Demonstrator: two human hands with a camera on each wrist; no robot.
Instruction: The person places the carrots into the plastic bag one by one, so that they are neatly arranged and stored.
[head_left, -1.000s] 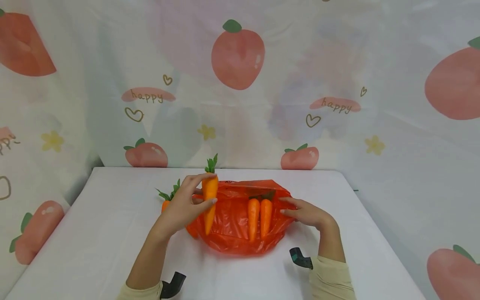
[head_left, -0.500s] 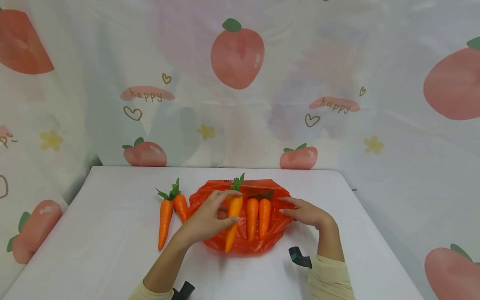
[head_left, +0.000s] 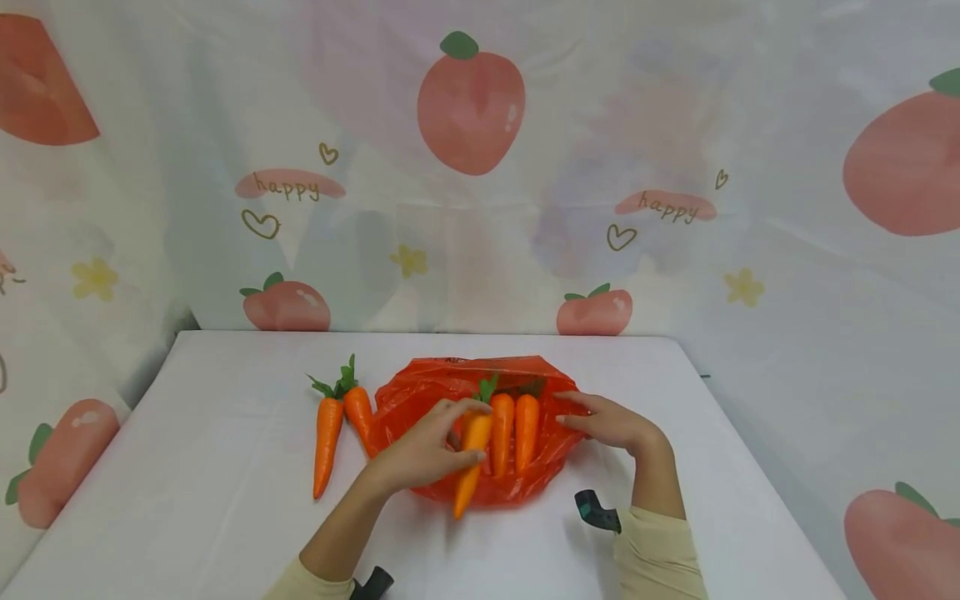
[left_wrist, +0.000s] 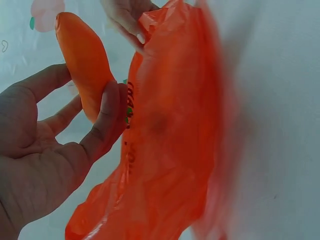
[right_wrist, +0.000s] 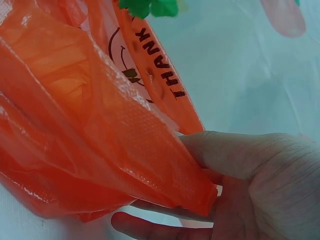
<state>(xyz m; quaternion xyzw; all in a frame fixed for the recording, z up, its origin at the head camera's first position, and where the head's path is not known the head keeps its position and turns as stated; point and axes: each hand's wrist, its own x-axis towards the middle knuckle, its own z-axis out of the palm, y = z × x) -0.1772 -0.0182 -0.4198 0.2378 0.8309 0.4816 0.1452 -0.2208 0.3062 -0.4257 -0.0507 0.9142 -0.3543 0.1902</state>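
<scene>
My left hand (head_left: 423, 450) pinches an orange carrot (head_left: 477, 429) between thumb and fingers, over the front left of a red plastic bag (head_left: 555, 446). Green leaves top this carrot, and its tip points down toward the bag's near edge. Two carrots (head_left: 527, 429) lie side by side in the bag's mouth. At the bag's right side, my right hand (head_left: 611, 423) holds the rim; in the right wrist view the thumb lies over the plastic (right_wrist: 140, 165) with fingers below it. The left wrist view shows the carrot (left_wrist: 85, 55) beside the bag's outer wall.
Two more leafy carrots lie left of the bag: one carrot (head_left: 327, 446) lies apart, the other carrot (head_left: 358, 410) close against the bag. All rest on a white table (head_left: 225, 467). A fruit-print backdrop (head_left: 480, 275) stands behind.
My left hand has carried the carrot right and down, from the bag's left side to beside the two carrots in its mouth. The left carrots are now uncovered. My right hand stays at the rim.
</scene>
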